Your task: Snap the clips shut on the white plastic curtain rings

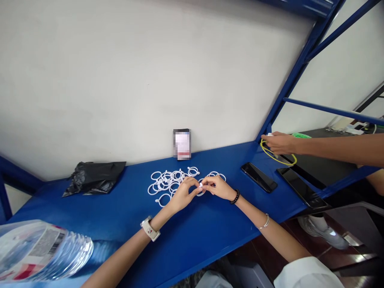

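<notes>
My left hand [183, 193] and my right hand [216, 187] meet over the blue shelf [120, 212], fingers pinched together on one small white plastic ring [200, 186] between them. A pile of several white rings [168, 182] lies just behind and to the left of my hands. My left wrist wears a white watch; my right wrist wears a dark bead bracelet and a thin bangle.
A black plastic bag [94, 177] lies at the back left. A clear water bottle [42, 250] lies at the front left. Two dark phones [259, 177] [301, 192] rest at the right. Another person's hand [279, 143] holds a yellow loop [277, 157].
</notes>
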The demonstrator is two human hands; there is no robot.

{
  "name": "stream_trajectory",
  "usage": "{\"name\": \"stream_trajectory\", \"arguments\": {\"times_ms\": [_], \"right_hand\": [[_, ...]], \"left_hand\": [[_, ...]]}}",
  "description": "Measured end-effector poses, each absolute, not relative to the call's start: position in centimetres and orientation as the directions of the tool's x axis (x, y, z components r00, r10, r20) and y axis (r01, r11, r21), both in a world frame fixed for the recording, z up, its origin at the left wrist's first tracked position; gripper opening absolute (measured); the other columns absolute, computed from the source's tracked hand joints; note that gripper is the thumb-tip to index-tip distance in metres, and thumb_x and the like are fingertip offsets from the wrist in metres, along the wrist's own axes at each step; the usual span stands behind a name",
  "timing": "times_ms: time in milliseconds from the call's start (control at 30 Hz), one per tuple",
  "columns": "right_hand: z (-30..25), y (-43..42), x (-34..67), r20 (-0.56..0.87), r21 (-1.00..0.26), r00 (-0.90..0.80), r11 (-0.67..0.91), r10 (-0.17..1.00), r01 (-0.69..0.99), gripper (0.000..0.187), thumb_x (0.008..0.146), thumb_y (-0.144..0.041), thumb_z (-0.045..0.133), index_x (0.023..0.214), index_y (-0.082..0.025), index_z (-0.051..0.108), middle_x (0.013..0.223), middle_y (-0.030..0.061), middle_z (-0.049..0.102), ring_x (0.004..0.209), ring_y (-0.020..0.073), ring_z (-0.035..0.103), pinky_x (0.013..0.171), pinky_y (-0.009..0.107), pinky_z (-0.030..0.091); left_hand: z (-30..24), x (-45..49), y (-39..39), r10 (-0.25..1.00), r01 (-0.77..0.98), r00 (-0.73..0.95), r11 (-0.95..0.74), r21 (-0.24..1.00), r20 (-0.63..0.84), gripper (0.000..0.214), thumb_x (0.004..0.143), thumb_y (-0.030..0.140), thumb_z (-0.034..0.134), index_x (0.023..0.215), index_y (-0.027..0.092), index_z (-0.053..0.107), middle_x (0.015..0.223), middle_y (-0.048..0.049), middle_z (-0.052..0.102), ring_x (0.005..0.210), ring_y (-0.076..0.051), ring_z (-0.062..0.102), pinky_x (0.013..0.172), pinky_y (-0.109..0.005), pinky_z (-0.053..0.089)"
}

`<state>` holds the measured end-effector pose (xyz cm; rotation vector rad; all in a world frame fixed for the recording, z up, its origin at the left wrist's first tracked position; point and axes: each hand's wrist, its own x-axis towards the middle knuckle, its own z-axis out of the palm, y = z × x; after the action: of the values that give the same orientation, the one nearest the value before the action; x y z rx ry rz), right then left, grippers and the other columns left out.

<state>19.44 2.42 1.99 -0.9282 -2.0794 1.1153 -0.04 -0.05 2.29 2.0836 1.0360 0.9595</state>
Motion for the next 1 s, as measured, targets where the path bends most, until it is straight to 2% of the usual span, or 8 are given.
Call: {"name": "stream_trajectory", "arguments": {"times_ms": [167, 267, 400, 533, 700, 800, 900, 1000], "right_hand": [[2.9, 2.1, 19.8, 0.088, -0.962, -0.705, 0.245, 0.703, 0.123, 0.033, 0.086, -0.048, 0.055, 0.087, -0.015, 0.06, 0.067, 0.0004, 0.062, 0.043, 0.0057, 0.045, 0.044, 0.019, 0.036], [2.9, 2.2, 19.8, 0.033, -0.993, -0.778, 0.111, 0.627, 0.047, 0.038, 0.088, -0.051, 0.051, 0.082, -0.014, 0.059, 0.058, -0.0033, 0.054, 0.041, 0.0046, 0.039, 0.041, 0.019, 0.03], [1.7, 2.1, 19.3, 0.054, -0.993, -0.762, -0.048, 0.645, -0.111, 0.041, 0.083, -0.053, 0.058, 0.073, -0.014, 0.058, 0.054, -0.0067, 0.04, 0.044, 0.0045, 0.029, 0.043, 0.02, 0.021], [0.7, 1.8, 18.5, 0.047, -0.966, -0.741, -0.158, 0.67, -0.204, 0.042, 0.074, -0.055, 0.067, 0.068, -0.015, 0.056, 0.058, -0.0045, 0.045, 0.049, 0.0052, 0.03, 0.047, 0.021, 0.022], [0.5, 1.3, 18.0, 0.078, -0.934, -0.735, -0.209, 0.673, -0.291, 0.047, 0.07, -0.056, 0.071, 0.062, -0.017, 0.046, 0.058, -0.0039, 0.044, 0.053, 0.0073, 0.036, 0.051, 0.023, 0.028], [1.0, 1.0, 17.9, 0.134, -0.905, -0.685, -0.193, 0.716, -0.379, 0.053, 0.066, -0.056, 0.074, 0.055, -0.018, 0.039, 0.052, -0.0057, 0.036, 0.05, 0.0078, 0.03, 0.051, 0.024, 0.029], [1.6, 1.1, 17.9, 0.139, -0.898, -0.613, -0.161, 0.778, -0.408, 0.053, 0.066, -0.057, 0.073, 0.055, -0.018, 0.038, 0.052, -0.006, 0.033, 0.048, 0.0076, 0.024, 0.049, 0.023, 0.027], [2.1, 1.6, 18.3, 0.109, -0.952, -0.535, -0.066, 0.838, -0.298, 0.047, 0.073, -0.059, 0.065, 0.06, -0.018, 0.047, 0.055, -0.0054, 0.035, 0.046, 0.007, 0.021, 0.046, 0.023, 0.024]], "left_hand": [[3.3, -0.1, -0.3, 0.852, 0.245, 0.497, -0.32, 0.915, 0.165, 0.03, 0.086, 0.043, 0.053, 0.075, 0.017, 0.063, 0.071, -0.0024, 0.063, 0.077, -0.018, 0.057, 0.078, -0.031, 0.04], [3.6, -0.1, -0.4, 0.823, 0.074, 0.559, -0.175, 0.982, 0.105, 0.032, 0.083, 0.046, 0.056, 0.075, 0.016, 0.061, 0.061, 0.0002, 0.059, 0.065, -0.014, 0.055, 0.072, -0.028, 0.04], [3.2, -0.1, -0.5, 0.808, -0.124, 0.583, -0.019, 0.992, 0.088, 0.03, 0.08, 0.043, 0.061, 0.075, 0.014, 0.063, 0.059, 0.0018, 0.053, 0.052, -0.008, 0.041, 0.058, -0.024, 0.032], [2.7, 0.1, -0.7, 0.811, -0.261, 0.578, 0.082, 0.962, 0.087, 0.028, 0.076, 0.04, 0.066, 0.07, 0.013, 0.063, 0.065, 0.0005, 0.054, 0.049, -0.005, 0.033, 0.052, -0.024, 0.025], [2.7, 0.4, -0.9, 0.818, -0.273, 0.571, 0.115, 0.955, 0.064, 0.036, 0.071, 0.048, 0.068, 0.063, 0.014, 0.057, 0.057, 0.0037, 0.043, 0.047, -0.005, 0.025, 0.051, -0.025, 0.022], [2.9, 0.6, -1.1, 0.837, -0.287, 0.54, 0.088, 0.954, 0.085, 0.042, 0.067, 0.056, 0.068, 0.062, 0.016, 0.054, 0.052, 0.0048, 0.037, 0.049, -0.007, 0.028, 0.055, -0.026, 0.029], [3.3, 0.8, -1.1, 0.852, -0.313, 0.505, 0.034, 0.949, 0.136, 0.04, 0.073, 0.056, 0.062, 0.067, 0.017, 0.057, 0.048, 0.0052, 0.032, 0.053, -0.01, 0.037, 0.063, -0.029, 0.038], [3.8, 0.6, -0.8, 0.872, -0.202, 0.465, -0.065, 0.977, 0.154, 0.036, 0.085, 0.05, 0.051, 0.081, 0.017, 0.062, 0.057, 0.0007, 0.047, 0.064, -0.014, 0.049, 0.071, -0.031, 0.043]]}}
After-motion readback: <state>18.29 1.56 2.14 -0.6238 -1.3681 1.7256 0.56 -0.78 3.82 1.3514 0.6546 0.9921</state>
